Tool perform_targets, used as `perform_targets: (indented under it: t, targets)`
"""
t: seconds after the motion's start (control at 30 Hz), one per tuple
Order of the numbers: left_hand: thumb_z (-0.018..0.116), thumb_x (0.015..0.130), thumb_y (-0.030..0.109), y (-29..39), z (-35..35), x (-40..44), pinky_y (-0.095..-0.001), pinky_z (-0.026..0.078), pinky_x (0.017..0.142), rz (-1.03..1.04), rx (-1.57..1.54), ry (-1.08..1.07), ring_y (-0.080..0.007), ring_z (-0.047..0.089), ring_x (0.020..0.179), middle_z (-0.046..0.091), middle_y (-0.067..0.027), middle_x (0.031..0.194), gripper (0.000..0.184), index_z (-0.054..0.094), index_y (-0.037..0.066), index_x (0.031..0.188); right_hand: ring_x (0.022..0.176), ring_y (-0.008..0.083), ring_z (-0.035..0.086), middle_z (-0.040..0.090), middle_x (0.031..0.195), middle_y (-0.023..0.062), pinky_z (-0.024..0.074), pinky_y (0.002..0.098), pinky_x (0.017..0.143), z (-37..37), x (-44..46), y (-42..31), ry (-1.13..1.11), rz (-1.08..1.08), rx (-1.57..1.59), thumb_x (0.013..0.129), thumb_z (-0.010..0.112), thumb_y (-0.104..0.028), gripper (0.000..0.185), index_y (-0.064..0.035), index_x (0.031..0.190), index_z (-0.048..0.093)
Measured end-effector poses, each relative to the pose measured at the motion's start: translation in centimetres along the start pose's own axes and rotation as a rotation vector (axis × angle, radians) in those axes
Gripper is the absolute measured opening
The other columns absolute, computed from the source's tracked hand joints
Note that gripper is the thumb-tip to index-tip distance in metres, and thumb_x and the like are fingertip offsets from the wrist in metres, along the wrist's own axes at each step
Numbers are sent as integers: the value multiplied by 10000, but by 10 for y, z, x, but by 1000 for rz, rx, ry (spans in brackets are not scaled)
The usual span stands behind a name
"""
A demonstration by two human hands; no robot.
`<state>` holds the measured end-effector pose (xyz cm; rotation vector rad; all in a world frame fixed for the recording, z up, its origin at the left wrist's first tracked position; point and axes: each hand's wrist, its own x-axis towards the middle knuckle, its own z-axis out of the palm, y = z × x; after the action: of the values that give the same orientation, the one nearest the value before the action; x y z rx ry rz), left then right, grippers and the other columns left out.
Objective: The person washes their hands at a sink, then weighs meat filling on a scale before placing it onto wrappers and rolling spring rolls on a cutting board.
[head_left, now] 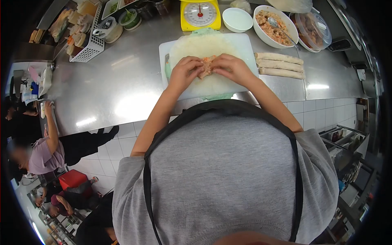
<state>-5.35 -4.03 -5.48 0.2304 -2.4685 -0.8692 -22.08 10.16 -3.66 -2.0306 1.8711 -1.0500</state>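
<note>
A pinkish-orange minced filling (207,68) lies on a thin round pale wrapper sheet (183,49), which is spread over a white cutting board (246,45). My left hand (186,73) grips the filling's left side with curled fingers. From the right, my right hand (233,68) pinches the other side, its fingertips close to the left ones. Some green material shows under the sheet's edges. To the right of the board lie three long pale rolls (279,65), side by side on the steel table.
Behind the board stand a yellow dial scale (200,15), a pale empty bowl (237,20) and a white bowl of filling (275,26) with a spoon. A lidded container (312,30) is at right. A white basket (87,49) holds bottles at left. Other people are at far left.
</note>
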Motion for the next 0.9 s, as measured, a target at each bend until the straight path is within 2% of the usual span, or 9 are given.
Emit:
perform_targets:
  t: [0.1, 0.2, 0.3, 0.4, 0.47, 0.5, 0.57, 0.67, 0.9]
  targets:
    - [693, 725, 78, 16, -11, -3, -316, 452, 765, -119, -209, 190, -225, 571, 915, 624, -42, 904, 160, 659, 62, 881, 832, 236, 564, 585, 879, 39, 471, 337, 741, -18, 7, -9, 176, 86, 221, 753, 652, -102, 120, -96, 872, 642]
    - [708, 722, 86, -1, -11, -14, -307, 453, 778, -149, -93, 142, -231, 566, 925, 614, -58, 922, 166, 656, 52, 877, 840, 234, 563, 573, 856, 44, 467, 335, 733, -11, 8, 1, 121, 67, 84, 762, 654, -116, 108, -83, 862, 633]
    - [724, 707, 91, -7, -12, -16, -307, 446, 808, -189, 6, -51, -235, 560, 939, 601, -83, 969, 173, 658, 41, 858, 862, 228, 559, 561, 830, 49, 466, 329, 740, 5, 3, 12, -40, 32, -22, 765, 659, -128, 116, -74, 862, 628]
    - [752, 677, 133, 3, -20, -14, -332, 428, 855, -147, -10, -26, -251, 555, 966, 598, -93, 988, 307, 636, 46, 948, 904, 231, 550, 552, 868, 49, 462, 340, 760, -6, 6, 3, -90, 114, 39, 748, 679, -156, 196, -86, 921, 619]
    - [759, 663, 222, 17, -21, -5, -361, 396, 888, -64, 83, 236, -273, 547, 981, 608, -79, 948, 481, 588, 75, 1088, 940, 242, 542, 550, 950, 49, 457, 357, 784, -14, 11, -5, 83, 99, 81, 717, 708, -171, 307, -101, 996, 602]
    - [759, 663, 222, 16, -17, -5, -361, 396, 888, -66, 81, 232, -273, 547, 981, 608, -79, 948, 481, 588, 75, 1088, 940, 242, 542, 550, 950, 49, 457, 357, 784, -11, 11, -4, 82, 103, 82, 717, 708, -171, 307, -101, 996, 602]
    - [770, 648, 252, 10, -10, -3, -379, 367, 929, -101, 45, 55, -285, 546, 985, 610, -90, 982, 616, 526, 72, 1184, 945, 249, 541, 543, 1011, 56, 449, 365, 802, -2, 15, 7, 40, -13, -53, 690, 731, -172, 400, -101, 1055, 585]
    - [782, 637, 188, 7, -2, 1, -365, 406, 903, -108, 30, -76, -261, 556, 981, 616, -88, 1041, 638, 529, 84, 1214, 961, 268, 536, 571, 1012, 74, 449, 368, 813, 5, 14, 17, -123, 35, -101, 674, 735, -153, 408, -72, 1051, 602]
    - [762, 650, 135, -4, -4, 5, -334, 442, 861, -207, 77, -199, -249, 557, 969, 608, -85, 1062, 566, 566, 98, 1179, 938, 271, 535, 580, 989, 69, 445, 372, 815, 0, 0, 24, -97, 69, -45, 687, 725, -147, 385, -71, 1046, 611]
